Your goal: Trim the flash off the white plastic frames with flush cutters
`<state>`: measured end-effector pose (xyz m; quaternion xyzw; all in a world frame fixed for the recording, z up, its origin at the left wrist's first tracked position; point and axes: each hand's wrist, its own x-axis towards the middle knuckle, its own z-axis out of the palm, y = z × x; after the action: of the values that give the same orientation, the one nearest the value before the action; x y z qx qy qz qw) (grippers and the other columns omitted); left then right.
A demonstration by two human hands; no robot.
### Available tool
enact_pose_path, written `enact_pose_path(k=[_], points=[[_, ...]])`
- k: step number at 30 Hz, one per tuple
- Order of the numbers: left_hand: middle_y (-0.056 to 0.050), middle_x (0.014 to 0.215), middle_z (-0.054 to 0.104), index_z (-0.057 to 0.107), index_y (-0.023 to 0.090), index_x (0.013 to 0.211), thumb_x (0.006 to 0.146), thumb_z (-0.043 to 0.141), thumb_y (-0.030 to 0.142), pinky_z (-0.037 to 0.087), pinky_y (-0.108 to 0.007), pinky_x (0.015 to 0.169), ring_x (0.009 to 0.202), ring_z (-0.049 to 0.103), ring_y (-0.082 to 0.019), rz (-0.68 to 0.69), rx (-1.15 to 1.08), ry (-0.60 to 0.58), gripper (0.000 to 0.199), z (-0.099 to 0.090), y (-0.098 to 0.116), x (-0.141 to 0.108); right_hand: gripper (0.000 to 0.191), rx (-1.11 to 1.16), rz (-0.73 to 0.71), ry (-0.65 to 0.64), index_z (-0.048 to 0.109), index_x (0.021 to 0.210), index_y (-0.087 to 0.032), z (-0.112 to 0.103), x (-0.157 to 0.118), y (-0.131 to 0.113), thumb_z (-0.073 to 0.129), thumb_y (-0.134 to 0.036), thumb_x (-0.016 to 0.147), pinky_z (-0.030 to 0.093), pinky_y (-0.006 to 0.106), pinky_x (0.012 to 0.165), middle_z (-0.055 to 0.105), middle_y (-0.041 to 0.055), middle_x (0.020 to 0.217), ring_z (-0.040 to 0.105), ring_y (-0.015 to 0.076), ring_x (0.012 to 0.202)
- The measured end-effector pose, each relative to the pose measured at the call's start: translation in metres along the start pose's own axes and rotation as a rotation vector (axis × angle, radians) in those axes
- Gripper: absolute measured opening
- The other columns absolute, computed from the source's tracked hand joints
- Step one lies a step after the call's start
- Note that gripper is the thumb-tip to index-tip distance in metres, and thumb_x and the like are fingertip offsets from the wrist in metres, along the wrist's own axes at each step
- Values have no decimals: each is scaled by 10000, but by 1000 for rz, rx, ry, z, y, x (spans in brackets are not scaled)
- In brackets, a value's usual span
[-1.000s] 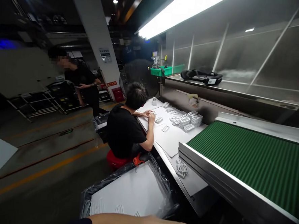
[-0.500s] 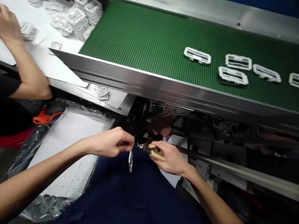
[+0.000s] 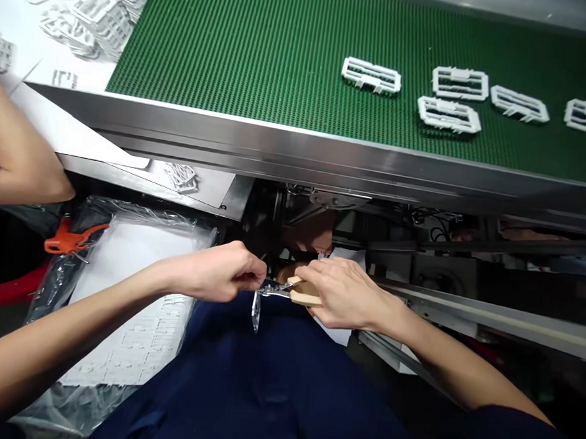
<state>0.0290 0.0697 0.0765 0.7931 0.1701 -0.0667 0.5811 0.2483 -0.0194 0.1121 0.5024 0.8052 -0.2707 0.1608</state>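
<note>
My left hand (image 3: 219, 272) pinches a small shiny, clear sliver of plastic (image 3: 255, 312) that hangs below my fingers. My right hand (image 3: 348, 292) is shut on tan-handled side-cutting snips (image 3: 304, 293). Their metal jaws (image 3: 272, 290) reach across to the sliver, right by my left fingertips. Both hands are held over my dark navy shirt (image 3: 263, 390), below the conveyor's steel edge. Whether the jaws touch the sliver is hard to tell.
A green conveyor belt (image 3: 293, 54) carries several white plastic frames (image 3: 371, 75). Its steel side rail (image 3: 278, 139) runs above my hands. A co-worker's arm (image 3: 21, 156) lies at left, beside stacked frames (image 3: 104, 16). A plastic-wrapped white sheet (image 3: 124, 289) lies below.
The view has swung from the room down to my hands. The snips' jaws have moved closer to the sliver, and the co-worker's hand has left the view.
</note>
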Motion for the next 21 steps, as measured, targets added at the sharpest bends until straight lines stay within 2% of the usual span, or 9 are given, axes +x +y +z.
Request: enact_pose_path(k=[4, 10, 16, 21], points=[[17, 589, 472, 496, 184, 634, 681, 425, 36, 274, -246, 510, 521, 394, -134, 36, 41, -27, 171, 1, 0, 3, 218, -79, -14, -20, 581, 952, -185, -11, 0, -4, 559, -301, 768, 330, 309, 649, 604, 62, 809, 566, 207, 734], [18, 584, 469, 500, 185, 625, 665, 437, 32, 279, -251, 510, 512, 380, -135, 57, 38, -22, 170, 5, -2, 7, 170, -120, -50, 40, 597, 883, -158, -23, -2, -10, 594, -277, 762, 348, 322, 679, 608, 93, 819, 584, 226, 756], [39, 561, 449, 483, 183, 621, 687, 462, 36, 260, -237, 487, 494, 363, -117, 46, 10, -12, 162, 10, -4, 9, 58, -70, -26, 20, 613, 762, -179, -21, 4, -7, 585, -217, 728, 251, 276, 533, 589, 52, 623, 546, 169, 537], [51, 527, 409, 511, 181, 679, 776, 469, 106, 255, -227, 452, 463, 333, -106, 3, -45, 18, 130, 11, 3, 7, 71, 105, 61, -2, 589, 676, -211, -9, -5, 11, 571, -251, 731, 190, 274, 500, 514, 0, 505, 433, 119, 427]])
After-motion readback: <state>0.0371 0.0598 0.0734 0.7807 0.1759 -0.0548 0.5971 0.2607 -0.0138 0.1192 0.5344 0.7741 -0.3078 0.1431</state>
